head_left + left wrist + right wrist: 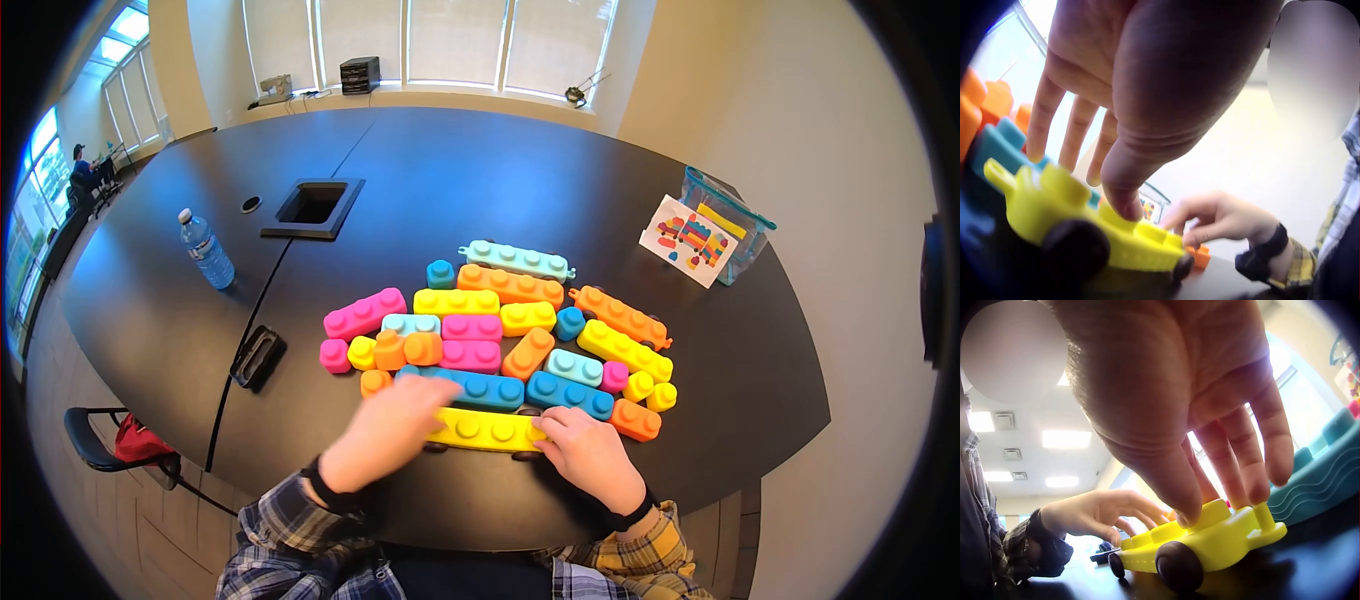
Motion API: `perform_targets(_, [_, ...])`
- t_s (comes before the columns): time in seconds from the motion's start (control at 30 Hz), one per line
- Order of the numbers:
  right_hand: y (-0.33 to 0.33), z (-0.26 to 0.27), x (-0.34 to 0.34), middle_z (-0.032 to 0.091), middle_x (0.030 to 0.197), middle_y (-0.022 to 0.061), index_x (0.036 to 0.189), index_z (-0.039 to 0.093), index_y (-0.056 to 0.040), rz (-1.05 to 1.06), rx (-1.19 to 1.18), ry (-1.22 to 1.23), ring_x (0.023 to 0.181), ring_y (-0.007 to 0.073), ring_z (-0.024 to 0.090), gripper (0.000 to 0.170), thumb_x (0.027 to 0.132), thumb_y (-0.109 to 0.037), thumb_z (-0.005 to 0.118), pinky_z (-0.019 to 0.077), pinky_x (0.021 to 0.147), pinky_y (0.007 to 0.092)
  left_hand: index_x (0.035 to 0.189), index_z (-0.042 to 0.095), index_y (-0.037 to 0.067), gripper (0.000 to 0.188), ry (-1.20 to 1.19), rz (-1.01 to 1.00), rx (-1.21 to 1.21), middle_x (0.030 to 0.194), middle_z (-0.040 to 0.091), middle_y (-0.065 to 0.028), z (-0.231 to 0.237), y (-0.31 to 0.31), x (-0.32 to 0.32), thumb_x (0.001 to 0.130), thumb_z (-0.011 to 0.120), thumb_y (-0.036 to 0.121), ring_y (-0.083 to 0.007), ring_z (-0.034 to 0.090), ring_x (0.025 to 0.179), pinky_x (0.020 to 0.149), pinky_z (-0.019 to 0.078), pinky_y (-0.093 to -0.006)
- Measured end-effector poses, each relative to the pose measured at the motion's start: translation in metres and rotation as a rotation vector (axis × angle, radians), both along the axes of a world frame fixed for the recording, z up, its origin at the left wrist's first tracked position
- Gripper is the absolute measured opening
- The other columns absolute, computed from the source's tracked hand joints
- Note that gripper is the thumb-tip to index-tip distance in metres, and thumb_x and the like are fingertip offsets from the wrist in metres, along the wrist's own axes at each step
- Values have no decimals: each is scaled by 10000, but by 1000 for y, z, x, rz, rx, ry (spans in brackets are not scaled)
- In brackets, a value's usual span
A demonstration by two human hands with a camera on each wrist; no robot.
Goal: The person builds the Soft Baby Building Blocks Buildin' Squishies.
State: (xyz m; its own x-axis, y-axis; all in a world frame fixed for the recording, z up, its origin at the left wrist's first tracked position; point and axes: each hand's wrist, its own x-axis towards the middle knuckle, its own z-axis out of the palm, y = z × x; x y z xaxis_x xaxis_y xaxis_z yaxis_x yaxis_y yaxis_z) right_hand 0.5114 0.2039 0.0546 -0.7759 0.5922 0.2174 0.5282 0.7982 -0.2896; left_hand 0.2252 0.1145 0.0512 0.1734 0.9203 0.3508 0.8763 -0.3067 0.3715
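Note:
Nearest the person is a long yellow block car point(487, 430) with dark wheels and a row of studs on top. My right hand point(590, 455) pinches its right end; in the right wrist view the thumb lies on an end stud, with fingertips at the far side. Over its left end reaches my left hand point(385, 425), fingers extended toward the long blue piece point(485, 388) behind. In the left wrist view, the left thumb overlaps a stud of the yellow car point(1141, 240), and the other fingers point down beyond it.
Several pink, yellow, orange and blue blocks, including a light-blue wheeled car point(515, 260), lie behind the hands. A picture card point(690, 240) leans on a clear pouch point(750, 245) at right. A water bottle point(207, 250) and a black tray-like object point(258, 358) are at left.

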Motion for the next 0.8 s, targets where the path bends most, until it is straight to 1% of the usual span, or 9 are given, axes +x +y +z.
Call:
perform_targets(0.03, [0, 0, 1, 704, 1072, 56, 1094, 706, -79, -3, -7, -4, 981, 271, 705, 234, 880, -144, 773, 596, 757, 386, 1210, 676, 86, 368, -90, 106, 65, 1204, 701, -73, 7, -1, -14, 848, 724, 46, -320, 655, 1084, 909, 552, -437])
perform_targets(0.1, [1, 0, 2, 703, 1074, 54, 1094, 706, -79, -10, -15, -8, 983, 270, 704, 236, 878, -145, 776, 596, 758, 384, 1196, 679, 58, 345, -76, 295, 223, 1160, 702, -120, 16, -3, -51, 856, 696, 2, -363, 659, 1034, 908, 555, -458])
perform_targets(0.17, [1, 1, 2, 703, 1074, 53, 1093, 709, -80, -8, -20, -15, 985, 268, 705, 239, 874, -145, 781, 597, 760, 383, 1193, 677, 47, 334, 17, 419, 157, 1162, 688, -139, 19, -6, -83, 863, 705, 11, -368, 651, 1054, 911, 549, -458])
perform_targets(0.3, [2, 0, 1, 705, 1076, 52, 1096, 713, -83, -1, -21, 15, 987, 267, 706, 244, 872, -145, 784, 598, 761, 381, 1157, 680, 28, 313, 62, 408, -28, 1124, 662, -146, -4, -8, -120, 853, 751, 47, -380, 638, 1059, 921, 536, -456])
perform_targets(0.43, [2, -1, 2, 710, 1079, 56, 1102, 716, -81, -10, -48, 16, 972, 280, 709, 248, 871, -141, 784, 599, 751, 384, 1109, 695, 19, 295, 25, 369, -64, 1094, 655, -152, -12, -6, -132, 828, 781, 50, -381, 638, 1053, 910, 534, -457])
perform_targets(0.53, [2, -1, 2, 714, 1085, 59, 1106, 717, -77, -17, -64, 14, 961, 287, 713, 253, 871, -139, 783, 600, 746, 385, 1089, 700, 7, 300, 107, 405, -10, 1049, 652, -158, -5, -12, -131, 803, 789, 21, -385, 639, 1019, 882, 526, -440])
perform_targets(0.63, [2, 1, 1, 717, 1093, 61, 1108, 720, -77, -16, -67, 16, 961, 289, 716, 252, 872, -138, 783, 602, 748, 385, 1090, 700, 12, 304, 42, 439, 124, 1035, 647, -154, 28, -21, -101, 798, 781, -2, -376, 638, 985, 848, 527, -434])
perform_targets(0.7, [2, 1, 1, 718, 1095, 61, 1109, 722, -77, -12, -75, 15, 965, 287, 716, 252, 872, -138, 782, 602, 751, 384, 1126, 708, 34, 338, -77, 299, 148, 1057, 646, -145, 48, -26, -71, 800, 790, 5, -360, 639, 1020, 859, 537, -428])
perform_targets(0.8, [3, 1, 2, 720, 1095, 62, 1109, 726, -77, -2, -91, 19, 975, 287, 716, 251, 871, -135, 782, 602, 760, 385, 1165, 714, 60, 353, -152, 7, 14, 1103, 643, -136, 42, -26, -32, 824, 800, 40, -353, 641, 1047, 909, 545, -420])
